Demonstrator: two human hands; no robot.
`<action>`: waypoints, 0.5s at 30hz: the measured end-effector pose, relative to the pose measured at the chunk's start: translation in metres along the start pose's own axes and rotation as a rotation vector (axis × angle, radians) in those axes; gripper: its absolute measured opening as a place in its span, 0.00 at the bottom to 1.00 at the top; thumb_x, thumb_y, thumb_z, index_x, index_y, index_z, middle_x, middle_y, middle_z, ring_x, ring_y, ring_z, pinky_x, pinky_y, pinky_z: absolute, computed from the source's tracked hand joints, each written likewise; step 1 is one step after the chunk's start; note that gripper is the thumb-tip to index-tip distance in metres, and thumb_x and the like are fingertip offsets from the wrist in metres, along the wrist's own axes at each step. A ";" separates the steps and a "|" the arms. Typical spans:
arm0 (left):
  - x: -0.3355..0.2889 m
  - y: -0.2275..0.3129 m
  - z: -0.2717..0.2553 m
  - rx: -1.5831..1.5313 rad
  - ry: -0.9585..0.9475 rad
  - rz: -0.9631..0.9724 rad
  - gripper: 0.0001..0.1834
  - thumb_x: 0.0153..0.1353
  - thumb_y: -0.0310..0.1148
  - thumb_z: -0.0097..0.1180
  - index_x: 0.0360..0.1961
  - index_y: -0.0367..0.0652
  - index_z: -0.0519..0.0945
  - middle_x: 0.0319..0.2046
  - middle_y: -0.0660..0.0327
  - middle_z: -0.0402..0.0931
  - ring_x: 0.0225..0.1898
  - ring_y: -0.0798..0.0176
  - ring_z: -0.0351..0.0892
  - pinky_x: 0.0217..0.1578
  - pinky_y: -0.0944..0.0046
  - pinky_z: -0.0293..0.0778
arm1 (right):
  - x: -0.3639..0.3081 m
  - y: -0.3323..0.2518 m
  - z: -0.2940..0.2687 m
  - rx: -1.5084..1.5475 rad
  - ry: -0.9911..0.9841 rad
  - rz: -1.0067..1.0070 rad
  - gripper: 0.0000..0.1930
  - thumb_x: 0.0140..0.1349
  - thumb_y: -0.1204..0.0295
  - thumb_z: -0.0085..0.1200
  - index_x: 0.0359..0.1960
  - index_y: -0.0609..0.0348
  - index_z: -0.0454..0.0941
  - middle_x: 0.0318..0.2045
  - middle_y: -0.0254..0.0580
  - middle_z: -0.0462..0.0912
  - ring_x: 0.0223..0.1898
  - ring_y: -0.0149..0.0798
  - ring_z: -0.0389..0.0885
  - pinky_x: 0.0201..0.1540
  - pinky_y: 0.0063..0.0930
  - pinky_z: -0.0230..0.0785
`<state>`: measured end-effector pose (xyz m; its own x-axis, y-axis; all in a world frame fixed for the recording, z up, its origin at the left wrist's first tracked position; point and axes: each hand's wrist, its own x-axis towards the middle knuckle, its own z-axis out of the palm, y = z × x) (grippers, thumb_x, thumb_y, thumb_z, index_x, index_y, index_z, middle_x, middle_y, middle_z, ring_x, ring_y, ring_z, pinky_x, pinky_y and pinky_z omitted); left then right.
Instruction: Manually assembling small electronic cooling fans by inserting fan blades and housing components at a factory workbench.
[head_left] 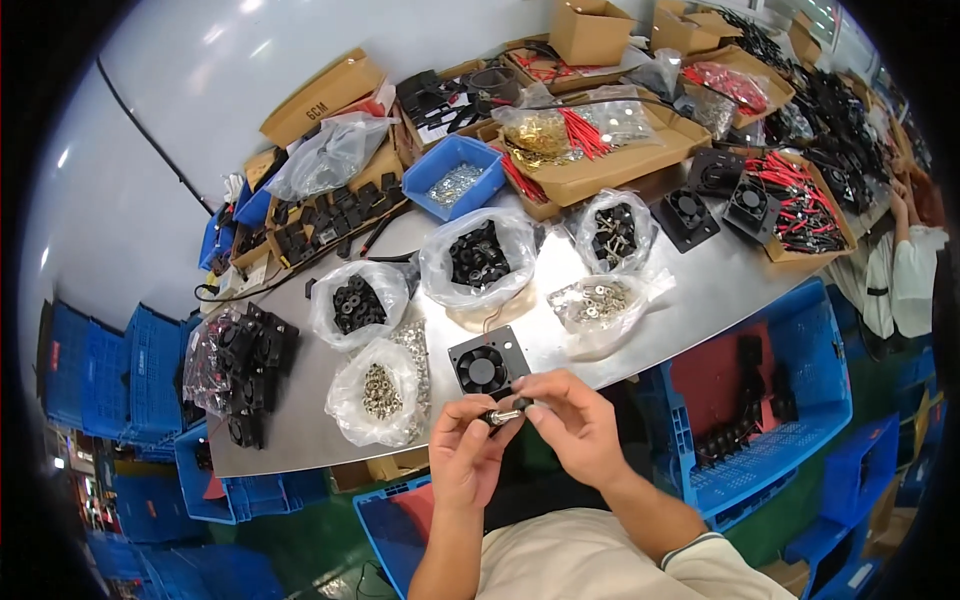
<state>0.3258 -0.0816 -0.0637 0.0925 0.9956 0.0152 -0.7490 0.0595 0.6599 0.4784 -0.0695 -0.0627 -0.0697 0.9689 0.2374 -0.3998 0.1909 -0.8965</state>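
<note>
Close to my body, at the table's front edge, my left hand (466,450) pinches a small cylindrical part with a silvery metal body (503,415) and dark ends. The fingers of my right hand (578,425) close on the black end of the same part. Its exact kind is too small to tell. Just beyond my fingers, a black cooling fan on a square plate (484,368) lies on the metal table (290,430), with thin wires at its far side. My right fingertips overlap its near corner in the picture.
Around the fan stand open plastic bags of black round parts (478,258), black caps (358,305), metal nuts (381,392), bolts (614,235) and washers (600,302). Behind are a blue bin (455,180) and cartons. A blue crate (770,450) sits at right; stacked fans (250,355) at left.
</note>
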 end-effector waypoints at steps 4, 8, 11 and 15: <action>-0.001 -0.005 0.002 0.031 -0.008 -0.040 0.07 0.66 0.26 0.57 0.44 0.38 0.76 0.48 0.57 0.74 0.53 0.57 0.78 0.58 0.50 0.75 | -0.010 0.005 0.005 0.206 0.078 -0.007 0.11 0.66 0.85 0.48 0.49 0.67 0.75 0.47 0.42 0.77 0.49 0.30 0.76 0.55 0.24 0.68; -0.002 -0.003 0.001 0.053 -0.003 -0.035 0.08 0.66 0.28 0.58 0.44 0.38 0.76 0.47 0.57 0.75 0.52 0.58 0.77 0.58 0.52 0.72 | -0.008 0.007 0.000 0.285 0.052 0.030 0.11 0.67 0.83 0.49 0.49 0.67 0.75 0.45 0.38 0.79 0.48 0.28 0.77 0.54 0.24 0.69; -0.002 0.000 0.000 0.072 -0.019 -0.007 0.08 0.65 0.28 0.58 0.44 0.38 0.76 0.46 0.58 0.75 0.52 0.58 0.77 0.59 0.52 0.71 | -0.006 0.001 0.000 0.226 0.024 0.069 0.10 0.65 0.84 0.49 0.47 0.68 0.75 0.44 0.45 0.81 0.49 0.37 0.79 0.57 0.31 0.70; -0.003 0.006 0.000 0.056 -0.036 0.019 0.08 0.65 0.28 0.58 0.44 0.39 0.76 0.47 0.57 0.75 0.51 0.58 0.77 0.58 0.53 0.72 | 0.003 -0.001 -0.010 0.215 -0.061 0.164 0.10 0.66 0.83 0.50 0.47 0.67 0.75 0.44 0.45 0.81 0.49 0.37 0.80 0.56 0.31 0.70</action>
<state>0.3212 -0.0844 -0.0594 0.1026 0.9932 0.0548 -0.7134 0.0350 0.6999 0.4875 -0.0654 -0.0649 -0.2015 0.9717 0.1234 -0.5627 -0.0117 -0.8266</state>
